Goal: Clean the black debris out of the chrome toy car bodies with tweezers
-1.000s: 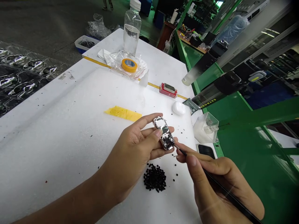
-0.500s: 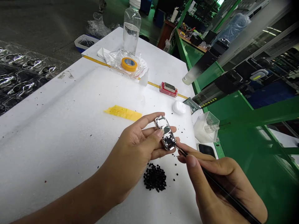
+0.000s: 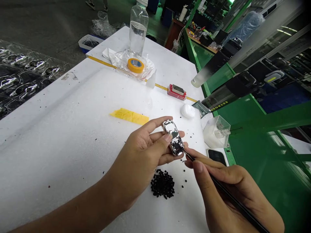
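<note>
My left hand (image 3: 143,155) holds a small, shiny chrome part (image 3: 173,137), shaped like a car body, between thumb and fingers. Dark patches show on its lower end. In my right hand (image 3: 225,187) is a slim black pen-like tool (image 3: 213,179), gripped like a pencil. Its thin tip touches or nearly touches the lower end of the chrome part; I cannot tell which. Below the part, a pile of tiny black pieces (image 3: 162,184) lies on the white foam sheet (image 3: 60,142), with a few strays to its right.
A yellow tape strip (image 3: 130,115) is stuck beyond my left hand. Farther back are a tape roll (image 3: 135,65), a water bottle (image 3: 138,35) and a red box (image 3: 176,92). On the right stand a clear container (image 3: 217,132), a phone (image 3: 217,157) and a green frame (image 3: 255,136).
The whole scene has shifted slightly right in the view. Both hands keep their grips, and the tool tip stays at the lower end of the chrome part.
</note>
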{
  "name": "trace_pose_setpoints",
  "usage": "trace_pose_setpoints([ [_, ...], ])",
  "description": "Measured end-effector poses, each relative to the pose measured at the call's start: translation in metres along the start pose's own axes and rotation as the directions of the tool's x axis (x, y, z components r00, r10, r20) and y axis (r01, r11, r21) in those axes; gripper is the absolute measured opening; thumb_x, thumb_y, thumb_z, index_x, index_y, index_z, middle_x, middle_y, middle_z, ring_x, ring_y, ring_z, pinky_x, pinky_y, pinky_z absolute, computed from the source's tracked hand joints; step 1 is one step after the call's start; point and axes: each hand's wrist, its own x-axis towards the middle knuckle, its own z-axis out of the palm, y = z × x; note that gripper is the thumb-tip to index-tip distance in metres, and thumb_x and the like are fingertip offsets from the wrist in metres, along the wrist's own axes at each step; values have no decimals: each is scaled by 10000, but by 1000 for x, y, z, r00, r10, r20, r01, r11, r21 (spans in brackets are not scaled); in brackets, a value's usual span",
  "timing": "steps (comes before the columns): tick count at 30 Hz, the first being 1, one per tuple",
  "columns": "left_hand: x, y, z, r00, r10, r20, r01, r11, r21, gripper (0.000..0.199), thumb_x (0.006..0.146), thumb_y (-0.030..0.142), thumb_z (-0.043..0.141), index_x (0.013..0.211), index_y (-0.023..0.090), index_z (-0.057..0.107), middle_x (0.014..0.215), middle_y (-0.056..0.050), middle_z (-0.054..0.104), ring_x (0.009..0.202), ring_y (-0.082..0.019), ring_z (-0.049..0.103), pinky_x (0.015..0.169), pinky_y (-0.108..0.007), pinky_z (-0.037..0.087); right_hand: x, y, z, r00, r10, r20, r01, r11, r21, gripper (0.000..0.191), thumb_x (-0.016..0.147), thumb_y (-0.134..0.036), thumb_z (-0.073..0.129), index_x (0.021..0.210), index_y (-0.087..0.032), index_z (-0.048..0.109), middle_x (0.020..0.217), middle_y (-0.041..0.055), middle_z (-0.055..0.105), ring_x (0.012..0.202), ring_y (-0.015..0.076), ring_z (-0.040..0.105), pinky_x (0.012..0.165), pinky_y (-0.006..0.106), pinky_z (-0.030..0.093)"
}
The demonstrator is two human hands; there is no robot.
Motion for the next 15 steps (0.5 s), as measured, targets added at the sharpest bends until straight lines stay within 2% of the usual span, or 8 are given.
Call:
trace_pose_setpoints([
  [2,0,0,0,1000,-2,1,2,1000,-3,355,1011,120,584,1352,216,614,1048,-67,802,1021,-224,772,873,-318,656,0,1,-1,1000,17,-1,-17,1000,-11,196,892,-355,788,784,-290,638,1059,-67,803,955,153,786,888,201,628],
  [5,0,0,1,1000,-1,4,1,1000,0,359,1011,123,587,1357,216,609,1050,-68,802,1018,-224,773,873,-319,658,1,5,0,997,-69,22,68,997,41,170,884,-280,791,797,-280,645,1065,-66,803,958,137,787,875,151,619],
  [8,0,0,0,1000,10,12,-10,1000,3,356,1013,126,586,1357,212,607,1047,-72,803,994,-219,777,862,-311,661,2,7,2,990,-140,-2,140,985,105,164,871,-226,791,800,-262,647,1042,-44,809,907,139,795,869,158,631],
  [13,-2,0,0,1000,4,0,-4,1000,-9,338,1011,122,592,1338,204,605,1066,-76,803,985,-211,780,854,-290,662,2,-2,5,997,-79,-21,80,990,112,170,900,-232,760,777,-259,645,1025,-25,811,877,170,798,821,250,674],
  [15,-2,1,0,1000,4,7,-4,1000,-8,334,1010,115,590,1330,207,609,1064,-73,803,1018,-223,774,864,-296,663,1,-4,6,996,-82,-39,86,991,103,171,891,-237,771,764,-247,656,1014,-26,812,871,167,799,827,234,665],
])
